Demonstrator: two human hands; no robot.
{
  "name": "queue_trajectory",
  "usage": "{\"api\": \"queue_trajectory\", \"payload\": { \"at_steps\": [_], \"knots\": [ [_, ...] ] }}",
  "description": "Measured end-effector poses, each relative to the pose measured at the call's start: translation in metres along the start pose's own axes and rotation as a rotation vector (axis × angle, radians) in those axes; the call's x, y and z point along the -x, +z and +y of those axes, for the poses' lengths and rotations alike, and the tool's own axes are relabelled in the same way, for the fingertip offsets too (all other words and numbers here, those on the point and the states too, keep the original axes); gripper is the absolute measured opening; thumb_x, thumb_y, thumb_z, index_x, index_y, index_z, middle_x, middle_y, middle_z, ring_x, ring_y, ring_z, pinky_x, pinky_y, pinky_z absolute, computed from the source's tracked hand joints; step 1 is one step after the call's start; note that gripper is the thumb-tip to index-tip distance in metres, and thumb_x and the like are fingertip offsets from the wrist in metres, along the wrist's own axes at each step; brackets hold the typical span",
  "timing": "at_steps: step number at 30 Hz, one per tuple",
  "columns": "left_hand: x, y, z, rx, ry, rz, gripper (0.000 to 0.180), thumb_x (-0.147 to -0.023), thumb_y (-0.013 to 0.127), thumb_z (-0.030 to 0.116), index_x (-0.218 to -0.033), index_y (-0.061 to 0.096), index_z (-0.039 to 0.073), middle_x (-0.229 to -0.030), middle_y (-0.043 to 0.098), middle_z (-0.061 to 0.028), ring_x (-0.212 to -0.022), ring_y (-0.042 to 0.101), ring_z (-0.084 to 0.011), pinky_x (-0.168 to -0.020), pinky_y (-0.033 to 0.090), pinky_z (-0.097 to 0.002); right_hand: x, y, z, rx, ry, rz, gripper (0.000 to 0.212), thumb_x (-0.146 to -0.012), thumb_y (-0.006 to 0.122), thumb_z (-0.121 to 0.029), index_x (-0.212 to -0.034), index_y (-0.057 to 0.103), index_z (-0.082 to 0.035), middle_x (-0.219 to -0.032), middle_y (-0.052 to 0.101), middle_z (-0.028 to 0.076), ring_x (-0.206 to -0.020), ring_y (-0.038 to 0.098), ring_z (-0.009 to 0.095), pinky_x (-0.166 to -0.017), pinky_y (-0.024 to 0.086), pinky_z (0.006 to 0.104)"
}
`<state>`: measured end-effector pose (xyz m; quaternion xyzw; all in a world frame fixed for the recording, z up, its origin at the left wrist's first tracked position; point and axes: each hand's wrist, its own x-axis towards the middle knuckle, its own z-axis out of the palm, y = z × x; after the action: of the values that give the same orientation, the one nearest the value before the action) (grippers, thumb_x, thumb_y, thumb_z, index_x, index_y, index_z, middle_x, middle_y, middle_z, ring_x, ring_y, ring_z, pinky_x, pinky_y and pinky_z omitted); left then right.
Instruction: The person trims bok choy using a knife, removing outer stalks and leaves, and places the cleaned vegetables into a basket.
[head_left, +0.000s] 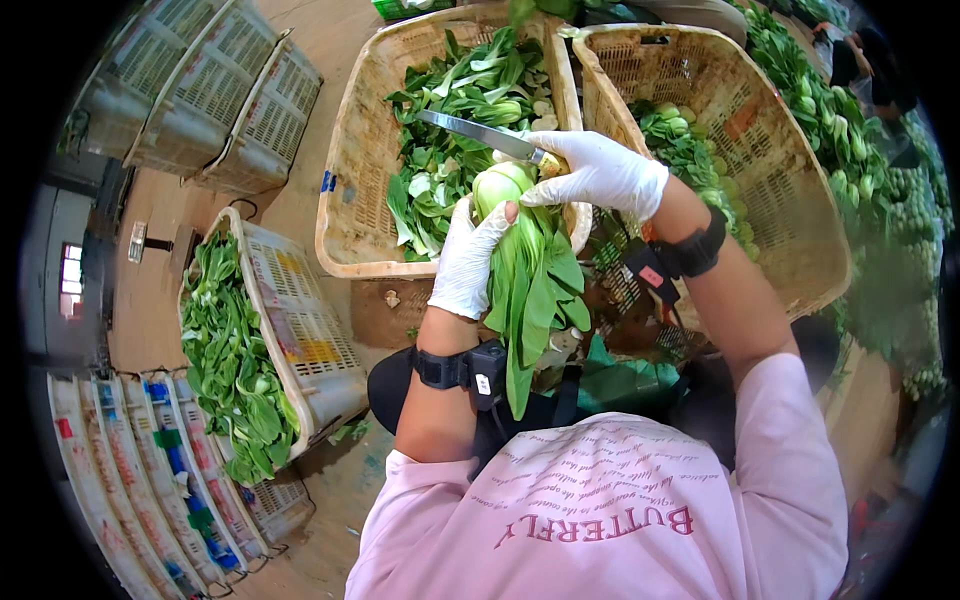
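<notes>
Left hand [468,262]: gloved, gripping a bok choy [528,270] upright.
Right hand [598,172]: gloved, clasping a knife [478,134] at its base.
Behind: two tan baskets [345,190] of greens.
Left: white crate [300,330] of leaves.

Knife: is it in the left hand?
No, the right hand grips the knife, while the left hand holds the bok choy.
</notes>
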<state>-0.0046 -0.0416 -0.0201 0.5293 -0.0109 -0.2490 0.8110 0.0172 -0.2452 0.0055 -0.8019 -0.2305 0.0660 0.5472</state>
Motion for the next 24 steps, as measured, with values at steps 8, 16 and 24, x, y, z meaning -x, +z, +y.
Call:
{"api": "queue_trajectory", "payload": {
  "at_steps": [8,16,24],
  "knots": [
    [-0.014,-0.010,-0.022,-0.155,0.071,0.113,0.063,-0.080,0.073,0.034,-0.121,0.039,0.000,-0.108,0.054,-0.0121,-0.094,0.055,-0.0171,-0.079,0.049,-0.0303,-0.006,0.006,0.003,0.302,0.170,0.021,0.046,-0.077,0.059,-0.017,-0.121,0.056,-0.007,-0.085,0.061,0.007,-0.079,0.055,0.011,-0.074,0.045,0.0251],
    [-0.003,0.012,-0.021,-0.227,0.162,0.066,0.061,-0.078,0.075,0.017,-0.124,0.040,-0.001,-0.110,0.055,-0.0083,-0.096,0.054,-0.0136,-0.086,0.045,-0.0252,0.007,0.015,-0.011,0.467,-0.002,0.175,0.032,-0.076,0.060,-0.024,-0.105,0.062,-0.011,-0.081,0.065,0.014,-0.078,0.064,0.030,-0.070,0.050,0.0364],
    [0.010,0.011,0.000,-0.266,0.235,-0.189,0.067,-0.070,0.072,0.005,-0.129,0.041,0.005,-0.120,0.053,-0.0063,-0.107,0.052,-0.0172,-0.096,0.040,-0.0308,-0.021,-0.047,0.045,0.168,-0.030,0.358,0.032,-0.084,0.064,-0.019,-0.116,0.059,-0.015,-0.093,0.062,0.009,-0.073,0.059,0.027,-0.072,0.049,0.0301]
  ]
}}
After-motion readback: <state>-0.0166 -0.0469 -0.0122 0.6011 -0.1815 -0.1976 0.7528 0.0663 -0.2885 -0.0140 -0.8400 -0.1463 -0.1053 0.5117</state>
